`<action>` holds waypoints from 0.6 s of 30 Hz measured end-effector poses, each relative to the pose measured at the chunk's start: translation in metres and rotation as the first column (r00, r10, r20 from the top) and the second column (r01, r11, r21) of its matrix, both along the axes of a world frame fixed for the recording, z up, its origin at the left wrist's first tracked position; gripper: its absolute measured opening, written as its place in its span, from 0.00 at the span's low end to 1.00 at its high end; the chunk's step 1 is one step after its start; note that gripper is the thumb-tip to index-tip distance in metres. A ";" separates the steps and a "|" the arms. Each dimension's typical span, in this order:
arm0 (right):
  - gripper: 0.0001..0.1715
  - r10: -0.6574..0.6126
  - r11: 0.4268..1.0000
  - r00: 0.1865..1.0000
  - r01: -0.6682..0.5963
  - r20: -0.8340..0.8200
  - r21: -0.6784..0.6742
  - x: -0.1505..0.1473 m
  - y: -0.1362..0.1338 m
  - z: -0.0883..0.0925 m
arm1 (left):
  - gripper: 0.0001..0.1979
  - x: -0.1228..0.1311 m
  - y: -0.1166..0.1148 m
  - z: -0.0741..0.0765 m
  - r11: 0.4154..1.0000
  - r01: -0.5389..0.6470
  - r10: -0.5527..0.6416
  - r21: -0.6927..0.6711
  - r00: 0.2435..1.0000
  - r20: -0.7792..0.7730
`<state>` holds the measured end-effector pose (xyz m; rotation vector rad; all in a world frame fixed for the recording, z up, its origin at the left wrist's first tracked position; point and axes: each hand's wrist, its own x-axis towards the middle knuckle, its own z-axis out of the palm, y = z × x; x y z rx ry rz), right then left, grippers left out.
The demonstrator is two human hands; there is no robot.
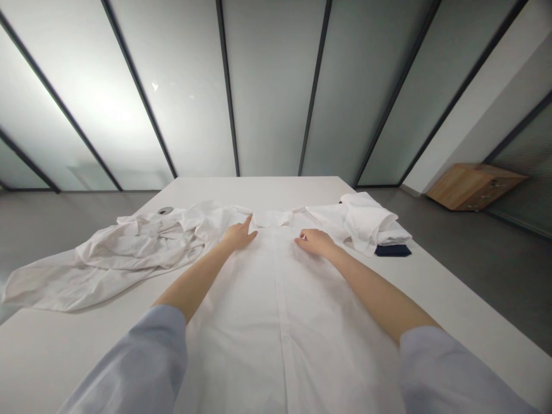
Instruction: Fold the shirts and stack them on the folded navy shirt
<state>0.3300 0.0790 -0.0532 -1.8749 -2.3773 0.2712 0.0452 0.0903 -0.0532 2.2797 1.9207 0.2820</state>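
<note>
A white button-up shirt (276, 310) lies flat on the white table (452, 310), front up, with its collar (271, 218) at the far end. My left hand (239, 236) rests on the shirt just left of the collar, fingers stretched out flat. My right hand (314, 241) lies on the shirt right of the collar, fingers curled down onto the cloth; whether it pinches any fabric is hidden. Both arms reach forward from pale blue sleeves.
A crumpled heap of white garments (116, 253) spreads over the table's left side. Folded white cloth (366, 221) sits at the right on something dark blue (392, 250). A small round port (165, 210) is at the far left. A wooden cabinet (472, 185) stands on the floor.
</note>
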 end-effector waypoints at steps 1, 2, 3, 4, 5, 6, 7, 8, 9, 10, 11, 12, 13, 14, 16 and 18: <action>0.24 -0.030 0.999 0.997 0.029 -0.066 -0.017 -0.003 0.010 0.001 | 0.38 0.001 0.007 -0.001 1.000 0.001 0.000 -0.010 0.999 0.046; 0.26 -0.058 0.998 0.988 0.054 -0.140 -0.033 -0.006 0.020 0.001 | 0.38 0.003 0.015 -0.002 1.000 -0.004 0.006 -0.022 0.995 0.100; 0.28 -0.079 0.996 0.973 0.070 -0.215 -0.048 -0.010 0.031 0.000 | 0.37 0.006 0.023 -0.004 0.999 -0.018 0.024 -0.041 0.986 0.164; 0.29 -0.092 0.995 0.954 0.076 -0.284 -0.067 -0.015 0.041 -0.001 | 0.35 0.009 0.031 -0.006 0.997 -0.037 0.051 -0.062 0.972 0.229; 0.29 -0.094 0.994 0.935 0.069 -0.342 -0.084 -0.020 0.051 -0.002 | 0.33 0.013 0.039 -0.008 0.995 -0.057 0.079 -0.084 0.955 0.286; 0.28 -0.099 0.993 0.917 0.064 -0.387 -0.100 -0.025 0.060 -0.003 | 0.29 0.017 0.046 -0.009 0.992 -0.073 0.105 -0.107 0.937 0.333; 0.26 -0.108 0.991 0.902 0.065 -0.418 -0.115 -0.031 0.067 -0.003 | 0.24 0.022 0.052 -0.010 0.988 -0.082 0.125 -0.128 0.921 0.369; 0.23 -0.123 0.989 0.892 0.075 -0.435 -0.126 -0.035 0.073 -0.003 | 0.20 0.025 0.058 -0.010 0.986 -0.087 0.138 -0.145 0.908 0.396; 0.21 -0.145 0.987 0.885 0.095 -0.443 -0.132 -0.039 0.079 -0.003 | 0.18 0.028 0.063 -0.009 0.984 -0.089 0.147 -0.155 0.898 0.415; 0.21 -0.169 0.983 0.878 0.119 -0.448 -0.136 -0.043 0.083 -0.002 | 0.18 0.031 0.067 -0.007 0.983 -0.092 0.153 -0.157 0.888 0.434; 0.22 -0.187 0.981 0.872 0.139 -0.452 -0.137 -0.045 0.087 0.000 | 0.19 0.033 0.071 -0.004 0.983 -0.099 0.159 -0.153 0.876 0.456; 0.24 -0.192 0.981 0.861 0.153 -0.470 -0.122 -0.046 0.091 0.002 | 0.22 0.034 0.073 -0.001 0.985 -0.106 0.161 -0.137 0.858 0.487; 0.27 -0.181 0.984 0.842 0.157 -0.508 -0.090 -0.047 0.093 0.004 | 0.24 0.034 0.074 0.002 0.988 -0.112 0.152 -0.108 0.837 0.525; 0.29 -0.159 0.986 0.816 0.159 -0.555 -0.049 -0.046 0.095 0.007 | 0.25 0.035 0.074 0.005 0.991 -0.112 0.131 -0.068 0.817 0.562; 0.31 -0.091 0.989 0.772 0.144 -0.629 0.034 -0.045 0.094 0.010 | 0.29 0.036 0.069 0.009 0.997 -0.082 0.057 0.014 0.802 0.595; 0.31 -0.002 0.993 0.793 0.075 -0.610 0.094 -0.043 0.084 0.011 | 0.33 0.038 0.057 0.009 0.999 0.013 -0.038 0.052 0.856 0.516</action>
